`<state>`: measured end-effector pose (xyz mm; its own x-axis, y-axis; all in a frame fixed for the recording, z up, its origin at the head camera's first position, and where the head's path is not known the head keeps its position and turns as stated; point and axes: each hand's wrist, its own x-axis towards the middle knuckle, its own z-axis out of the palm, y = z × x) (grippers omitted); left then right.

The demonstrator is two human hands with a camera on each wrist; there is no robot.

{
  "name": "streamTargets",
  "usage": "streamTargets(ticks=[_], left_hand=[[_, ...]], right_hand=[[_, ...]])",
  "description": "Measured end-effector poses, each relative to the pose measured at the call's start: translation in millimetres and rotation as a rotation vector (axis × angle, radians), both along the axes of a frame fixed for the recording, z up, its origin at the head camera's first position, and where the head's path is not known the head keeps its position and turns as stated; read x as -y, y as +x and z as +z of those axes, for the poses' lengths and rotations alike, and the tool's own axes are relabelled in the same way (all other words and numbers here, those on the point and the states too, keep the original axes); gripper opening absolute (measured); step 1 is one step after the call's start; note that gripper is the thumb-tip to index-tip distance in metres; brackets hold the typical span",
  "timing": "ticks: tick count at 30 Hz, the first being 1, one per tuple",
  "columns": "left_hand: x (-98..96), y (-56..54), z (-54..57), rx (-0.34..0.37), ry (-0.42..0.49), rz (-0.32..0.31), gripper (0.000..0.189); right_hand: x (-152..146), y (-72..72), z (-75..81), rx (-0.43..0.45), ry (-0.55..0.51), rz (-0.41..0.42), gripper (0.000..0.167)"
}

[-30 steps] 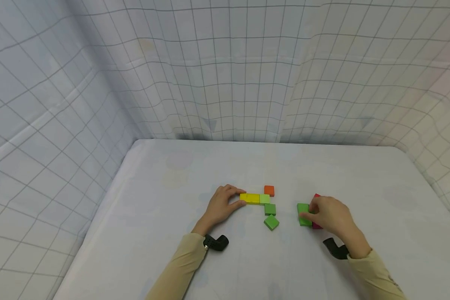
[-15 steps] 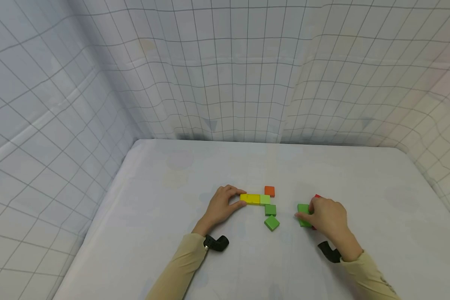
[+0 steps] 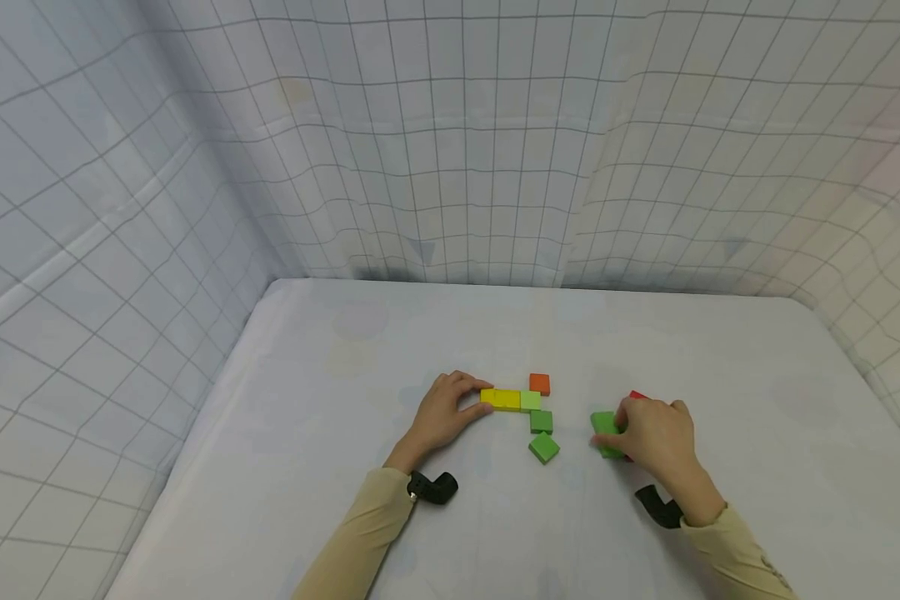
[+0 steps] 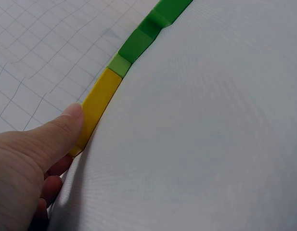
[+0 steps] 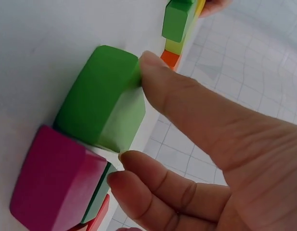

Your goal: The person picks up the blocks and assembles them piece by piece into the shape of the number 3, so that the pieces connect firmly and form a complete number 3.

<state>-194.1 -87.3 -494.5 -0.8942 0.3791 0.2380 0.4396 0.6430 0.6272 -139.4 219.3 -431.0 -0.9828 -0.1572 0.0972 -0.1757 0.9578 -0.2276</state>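
Observation:
My left hand [image 3: 438,412] pinches the left end of a yellow block [image 3: 506,400] between thumb and fingers; the thumb lies along its side in the left wrist view. A light green block [image 3: 530,401] touches its right end. My right hand [image 3: 656,437] holds a green block [image 5: 95,91], thumb at one end and a fingertip at the other. Beside that block, a magenta block [image 5: 52,178] and a dark green block [image 5: 96,195] show in the right wrist view. A red block [image 3: 637,395] is mostly hidden behind the right hand in the head view.
An orange block [image 3: 539,383] lies just behind the light green one. Two green blocks, one squared [image 3: 542,422] and one turned cornerwise [image 3: 544,448], lie in front. The white table [image 3: 345,333] meets a hanging grid-patterned cloth [image 3: 457,167] at its back.
My right hand has shifted slightly left, and the green block at its fingers has turned a little and slid slightly leftward. The left hand and the yellow block have stayed put.

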Motion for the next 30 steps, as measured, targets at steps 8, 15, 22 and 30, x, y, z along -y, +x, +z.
streamTargets(ticks=[8,15,22,30], left_hand=[[0.1,0.5,-0.8,0.008,0.002,0.0,0.033],[0.4,-0.6,-1.6,-0.002,0.0,-0.006,0.033],[1.1,-2.0,-1.0,-0.004,0.006,-0.007,0.033],[0.4,-2.6,-1.6,0.011,0.008,-0.002,0.033]], right_hand=[[-1.2,0.5,-1.7,-0.013,-0.055,0.052,0.04],[-2.5,-1.8,-3.4,0.005,-0.094,0.09,0.038],[-3.5,-3.5,-3.4,0.01,-0.142,0.127,0.035],[-3.3,-4.7,-5.0,0.06,-0.17,0.126,0.038]])
